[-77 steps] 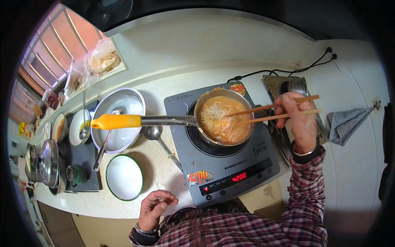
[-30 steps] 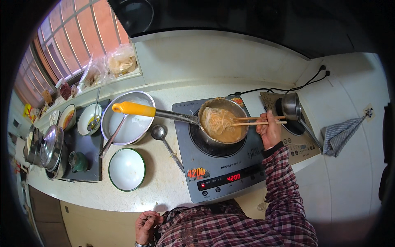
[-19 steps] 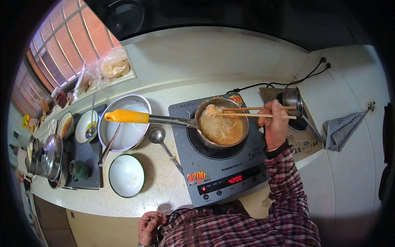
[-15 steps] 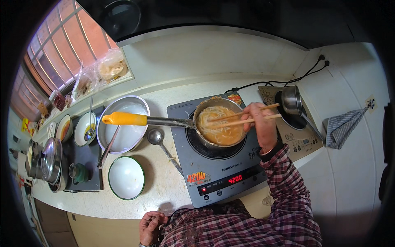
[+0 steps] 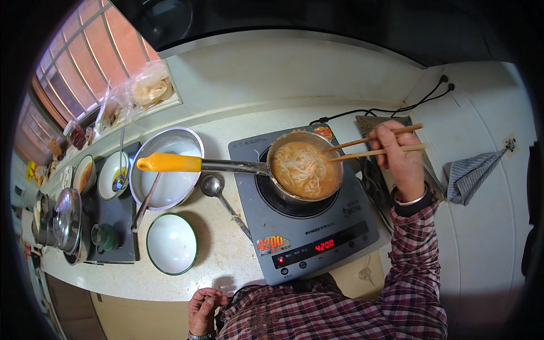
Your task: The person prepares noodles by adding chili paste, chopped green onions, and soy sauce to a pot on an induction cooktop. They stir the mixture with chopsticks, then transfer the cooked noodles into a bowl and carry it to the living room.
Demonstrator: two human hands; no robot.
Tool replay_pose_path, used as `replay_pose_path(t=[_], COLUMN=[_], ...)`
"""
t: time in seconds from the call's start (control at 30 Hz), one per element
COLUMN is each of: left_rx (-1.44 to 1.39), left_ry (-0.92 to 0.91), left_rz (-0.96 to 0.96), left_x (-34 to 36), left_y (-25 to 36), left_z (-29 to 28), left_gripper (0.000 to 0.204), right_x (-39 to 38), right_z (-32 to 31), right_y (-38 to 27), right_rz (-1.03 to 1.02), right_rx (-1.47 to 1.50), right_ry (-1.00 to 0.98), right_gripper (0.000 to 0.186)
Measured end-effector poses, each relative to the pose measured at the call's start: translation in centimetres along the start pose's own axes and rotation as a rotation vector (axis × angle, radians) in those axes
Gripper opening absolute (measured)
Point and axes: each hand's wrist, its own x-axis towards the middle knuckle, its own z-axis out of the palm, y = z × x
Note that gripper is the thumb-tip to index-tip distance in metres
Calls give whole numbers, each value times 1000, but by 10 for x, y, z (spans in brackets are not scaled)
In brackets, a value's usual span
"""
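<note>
My right hand (image 5: 398, 153) is closed around a pair of wooden chopsticks (image 5: 356, 154), their tips spread at the right rim of a saucepan (image 5: 274, 186). Pale noodles (image 5: 306, 170) in orange-brown broth fill the pan. Its yellow handle (image 5: 170, 162) points left, reaching over a white basin. The pan stands on a grey induction cooker (image 5: 294, 241) whose red display is lit. Down by the counter's front edge, my left hand (image 5: 203, 310) hangs with loosely curled fingers, and nothing shows in it.
A white bowl with a green rim (image 5: 171, 243) and a metal ladle (image 5: 213, 186) lie left of the cooker. Behind them is the basin (image 5: 136, 190), with more bowls and a lidded pot (image 5: 67, 218) farther left. Black cables (image 5: 419, 103) run along the back; a striped cloth (image 5: 472, 177) hangs right.
My right hand has moved right and slightly up, drawing the chopsticks from mid-pan to its right rim. The noodles have bunched up in the middle. My left hand has hardly moved.
</note>
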Motion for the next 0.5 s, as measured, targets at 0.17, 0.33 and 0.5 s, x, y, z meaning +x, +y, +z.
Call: replay_pose_path(t=[0.17, 0.33, 0.5], left_rx=[-1, 15, -43], left_ry=[-9, 12, 38], left_rz=[-39, -30, -49], left_x=[3, 4, 8], left_y=[-1, -1, -2], left_z=[-1, -1, 1], left_gripper=[25, 26, 21], right_x=[-1, -7, -14], right_z=[13, 8, 21], right_y=[36, 48, 46], right_rz=[159, 120, 182], right_rx=[114, 366, 277], right_ry=[-51, -39, -216], right_gripper=[27, 31, 29])
